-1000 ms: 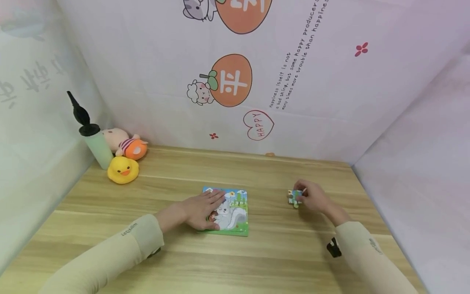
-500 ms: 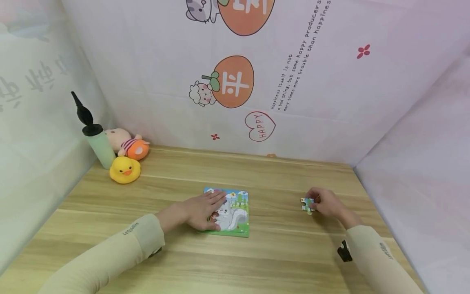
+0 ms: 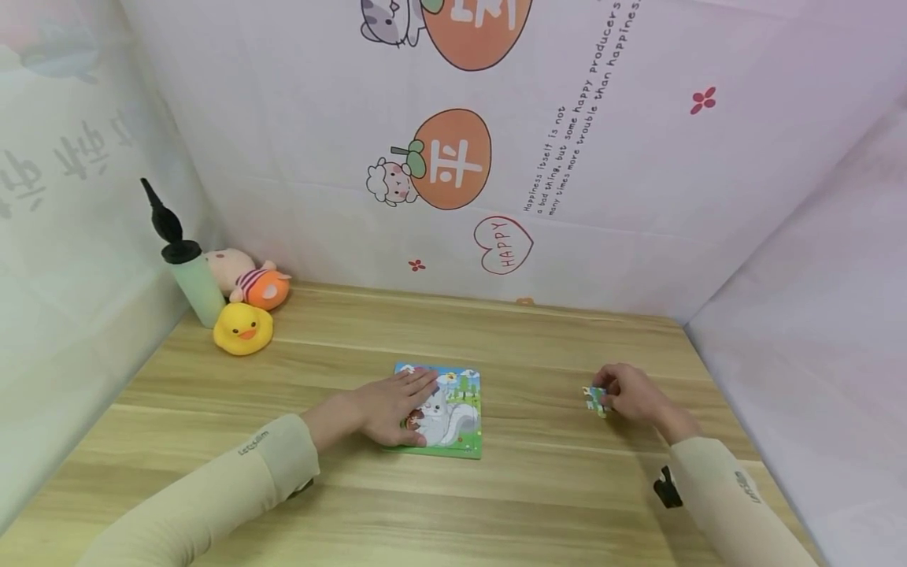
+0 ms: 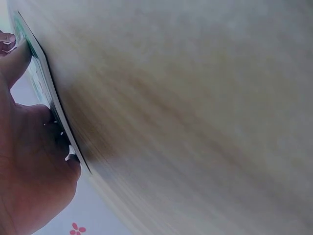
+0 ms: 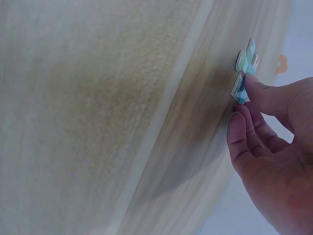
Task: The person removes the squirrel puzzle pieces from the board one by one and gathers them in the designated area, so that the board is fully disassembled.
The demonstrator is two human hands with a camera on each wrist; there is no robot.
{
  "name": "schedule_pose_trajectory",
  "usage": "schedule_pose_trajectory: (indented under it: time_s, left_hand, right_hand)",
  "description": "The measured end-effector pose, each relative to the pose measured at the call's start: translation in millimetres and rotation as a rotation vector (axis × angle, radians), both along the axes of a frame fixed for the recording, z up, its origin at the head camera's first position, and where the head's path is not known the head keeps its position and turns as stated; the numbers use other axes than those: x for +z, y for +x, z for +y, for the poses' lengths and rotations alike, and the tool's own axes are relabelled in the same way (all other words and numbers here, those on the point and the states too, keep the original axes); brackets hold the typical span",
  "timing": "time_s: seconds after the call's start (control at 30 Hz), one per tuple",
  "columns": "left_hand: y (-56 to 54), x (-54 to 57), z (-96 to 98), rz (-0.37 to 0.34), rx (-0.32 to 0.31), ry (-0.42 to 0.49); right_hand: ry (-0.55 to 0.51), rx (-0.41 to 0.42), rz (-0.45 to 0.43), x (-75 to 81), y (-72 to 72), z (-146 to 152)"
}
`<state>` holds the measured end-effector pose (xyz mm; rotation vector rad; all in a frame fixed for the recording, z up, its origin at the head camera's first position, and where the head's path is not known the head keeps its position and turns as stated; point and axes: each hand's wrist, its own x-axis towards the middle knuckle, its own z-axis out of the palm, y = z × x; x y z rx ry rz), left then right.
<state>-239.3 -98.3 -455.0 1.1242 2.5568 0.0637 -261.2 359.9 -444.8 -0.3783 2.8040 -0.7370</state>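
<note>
A square jigsaw puzzle (image 3: 460, 425) with a grey squirrel picture lies on the table in the head view. Flat across its left part rests my left hand (image 3: 388, 411), fingers straight, covering some of the picture. In the left wrist view the puzzle's edge (image 4: 54, 88) shows beside that hand. Off to the right, my right hand (image 3: 633, 394) pinches a small blue and green jigsaw piece (image 3: 594, 400) between thumb and fingers. The right wrist view shows the piece (image 5: 249, 58) just off or touching the tabletop; which one I cannot tell.
At the back left stand a yellow rubber duck (image 3: 243, 329), a pale green hand pump (image 3: 197, 287) with a black nozzle, and a plush toy (image 3: 264, 288). White printed sheets (image 3: 602, 260) wall in the wooden table (image 3: 496, 512) at the back and sides.
My right hand has moved right and slightly nearer with the jigsaw piece, which has turned a little between its fingers. The left hand has stayed on the puzzle.
</note>
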Motion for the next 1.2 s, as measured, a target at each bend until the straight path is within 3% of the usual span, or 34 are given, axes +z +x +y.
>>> schedule_pose_trajectory:
  time_s: [0.13,0.3,0.47,0.6,0.87,1.03,1.2]
  left_hand:
    - [-0.2,0.3,0.6,-0.006,0.004,0.005]
    - [-0.4,2.1,0.4,-0.002,0.016,0.001]
    - [-0.7,6.1,1.3,-0.051,0.049,0.027]
    - [-1.6,8.4,1.1,-0.061,0.057,0.057]
    - [-4.7,9.5,-10.3,0.023,0.073,0.074]
    - [-4.5,5.1,-16.4,0.066,0.08,0.02]
    - [-2.2,1.9,-21.3,0.054,0.093,0.002]
  right_hand:
    - [0.003,-0.013,0.007,2.1,-0.4,-2.3]
    - [0.025,-0.034,0.066,9.8,-11.0,-21.9]
    - [0.013,0.041,0.166,16.1,-18.4,-67.1]
    - [-0.024,0.128,0.218,16.2,-14.4,-114.2]
    - [0.055,0.259,0.15,14.1,-7.0,-199.2]
    - [0.18,0.315,0.16,10.2,-2.9,-228.2]
    - [0.286,0.317,0.122,6.3,2.8,-245.7]
